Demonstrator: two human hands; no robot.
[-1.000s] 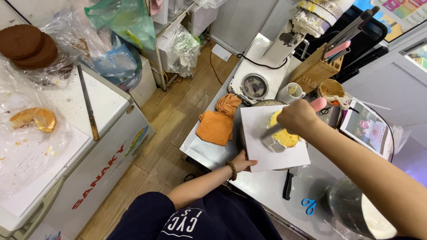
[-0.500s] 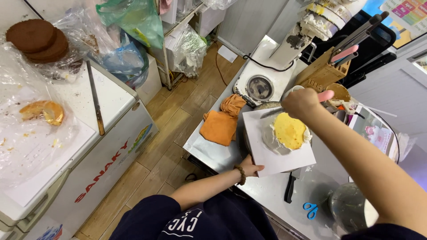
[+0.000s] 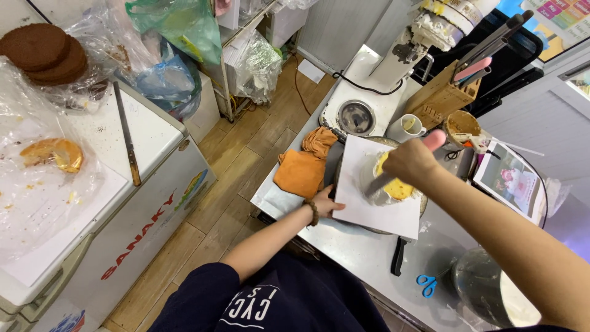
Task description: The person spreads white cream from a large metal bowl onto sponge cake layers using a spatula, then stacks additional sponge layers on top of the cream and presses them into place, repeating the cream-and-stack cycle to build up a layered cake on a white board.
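Since half a second ago, right hand [image 3: 410, 161] dropped lower over yellow cake [image 3: 396, 186], fist closed on a spatula [image 3: 376, 184] against its side. Cake sits on white board [image 3: 378, 212] atop steel counter [image 3: 362, 252]. Left hand [image 3: 329, 201] flat, fingers spread, on board edge.

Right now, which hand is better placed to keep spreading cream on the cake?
Right. The right hand already grips the spatula over the cake. The left hand lies flat on the white board, likely steadying it.
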